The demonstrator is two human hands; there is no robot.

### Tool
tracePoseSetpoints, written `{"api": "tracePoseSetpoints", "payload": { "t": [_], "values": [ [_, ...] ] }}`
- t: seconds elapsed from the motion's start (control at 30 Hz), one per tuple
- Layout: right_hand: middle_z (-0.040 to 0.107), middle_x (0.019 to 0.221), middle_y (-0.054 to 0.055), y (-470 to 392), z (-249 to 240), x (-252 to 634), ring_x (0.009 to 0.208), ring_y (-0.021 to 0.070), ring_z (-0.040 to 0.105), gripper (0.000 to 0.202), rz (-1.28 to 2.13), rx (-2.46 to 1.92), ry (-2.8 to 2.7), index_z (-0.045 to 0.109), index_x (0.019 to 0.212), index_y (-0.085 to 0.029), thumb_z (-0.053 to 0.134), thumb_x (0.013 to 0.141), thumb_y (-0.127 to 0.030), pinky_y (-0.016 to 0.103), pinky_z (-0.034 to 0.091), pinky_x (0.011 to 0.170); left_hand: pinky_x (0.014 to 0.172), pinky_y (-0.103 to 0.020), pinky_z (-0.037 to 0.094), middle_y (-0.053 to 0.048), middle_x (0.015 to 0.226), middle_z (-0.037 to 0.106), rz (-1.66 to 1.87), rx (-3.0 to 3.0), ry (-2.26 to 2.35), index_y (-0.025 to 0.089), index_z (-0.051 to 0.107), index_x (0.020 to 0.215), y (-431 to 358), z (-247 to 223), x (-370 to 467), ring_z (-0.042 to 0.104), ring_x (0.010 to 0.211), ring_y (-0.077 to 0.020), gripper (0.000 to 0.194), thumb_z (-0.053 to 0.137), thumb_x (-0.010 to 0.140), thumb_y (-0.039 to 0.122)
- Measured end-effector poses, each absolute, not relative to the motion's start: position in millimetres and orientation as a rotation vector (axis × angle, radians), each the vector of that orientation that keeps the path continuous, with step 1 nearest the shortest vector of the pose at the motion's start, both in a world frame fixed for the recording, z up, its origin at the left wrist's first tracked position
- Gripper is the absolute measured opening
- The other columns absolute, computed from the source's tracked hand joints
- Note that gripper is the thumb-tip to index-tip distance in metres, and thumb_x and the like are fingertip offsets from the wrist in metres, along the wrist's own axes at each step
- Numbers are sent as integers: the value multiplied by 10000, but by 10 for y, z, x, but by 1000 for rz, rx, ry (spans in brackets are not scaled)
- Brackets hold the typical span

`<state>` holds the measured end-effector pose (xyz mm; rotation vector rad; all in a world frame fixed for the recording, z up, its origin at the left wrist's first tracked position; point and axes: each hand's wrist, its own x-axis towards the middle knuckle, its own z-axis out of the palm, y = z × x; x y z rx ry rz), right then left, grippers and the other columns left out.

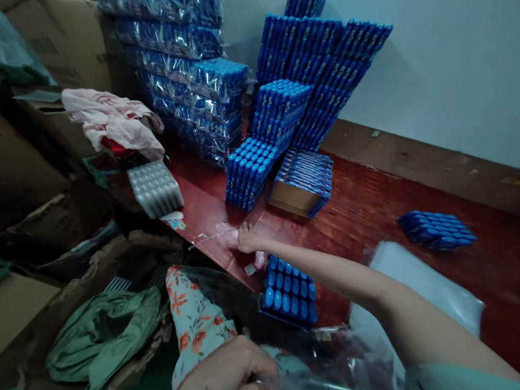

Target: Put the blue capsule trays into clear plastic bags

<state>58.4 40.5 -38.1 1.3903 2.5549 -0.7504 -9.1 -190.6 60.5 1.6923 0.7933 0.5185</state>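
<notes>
At the bottom of the view, my left hand [234, 375] has its fingers closed on a clear plastic bag [337, 374] over my lap. My right hand [248, 239] reaches out over the red table [358, 210], touching or just above its surface, fingers apart. A thin stick-like item [209, 238] and a whitish patch lie beside its fingertips; I cannot make them out well. Below that hand is a small pink and white item [258, 261]. A pack of blue rounded items [288, 293] stands near the table's front edge, partly under my forearm.
Behind stand blue packs [250, 165], an open box [294, 196] and plastic-wrapped stacks [175, 74]. Left are grey trays [154, 187], a pink cloth [110, 117] and a torn carton [143, 369] with green cloth [103, 339]. Right are plastic sheets [425, 283] and another blue pack [438, 229].
</notes>
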Motion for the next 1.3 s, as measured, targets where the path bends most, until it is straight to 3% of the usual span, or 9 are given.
{"api": "tracePoseSetpoints", "payload": {
  "t": [0.1,0.23,0.43,0.57,0.7,0.83,1.0,1.13,1.3],
  "values": [
    [247,1477,281,263,-462,442,1397,377,169,810,-735,1342,2526,316,1392,36,512,856,-540,476,201,1124,585,-158,401,-11,651,696,518,1698,790,162,731,769,-1917,569,-61,608,594,-93,260,559,885,318],
    [146,1506,285,152,-485,154,1411,368,107,814,-690,1364,2610,186,1429,36,511,873,-462,495,173,1119,607,-147,407,-13,715,710,534,1688,799,163,720,786,-1952,544,-38,633,656,-95,226,541,893,252],
    [450,1310,244,89,-396,-101,1254,308,386,378,-640,1391,2802,452,1235,-37,443,890,-192,452,327,1035,610,-145,424,-26,680,704,563,1630,861,139,698,711,-2039,493,-58,639,641,-103,270,577,875,317],
    [474,1274,197,166,-380,-109,1132,247,489,444,-656,1409,2835,398,1287,-115,439,847,-85,408,411,947,597,-143,428,-37,657,705,585,1569,865,122,678,665,-2058,481,-80,642,617,-105,278,596,864,299],
    [476,1274,212,458,-396,-130,1003,226,574,430,-724,1383,2817,490,1226,-111,541,800,-88,335,450,861,578,-134,416,-34,651,697,626,1544,861,119,669,650,-2046,490,-99,629,604,-93,275,593,864,273],
    [649,999,155,615,-423,-74,909,202,607,192,-817,1369,2798,652,925,-92,533,780,-50,271,445,815,564,-136,400,-19,624,669,656,1534,853,124,663,645,-2042,467,-110,599,586,-83,274,607,855,291],
    [694,763,74,324,-445,107,730,159,621,106,-955,1354,2789,682,752,-114,593,727,-62,215,442,659,545,-146,368,2,582,622,665,1543,862,127,610,587,-2072,451,-96,551,557,-74,321,622,842,321],
    [692,703,21,225,-321,255,604,116,607,130,-1044,1339,2799,691,842,-130,576,785,-145,182,422,548,580,-154,381,-1,593,634,663,1540,839,136,654,624,-2088,495,-96,570,588,-86,296,614,848,324],
    [699,771,50,501,-79,529,696,131,629,176,-904,1264,2827,679,891,-111,532,793,-111,198,450,635,619,-175,405,-7,635,668,600,1571,897,156,698,697,-2081,487,-125,591,617,-107,282,582,865,351]
  ]
}}
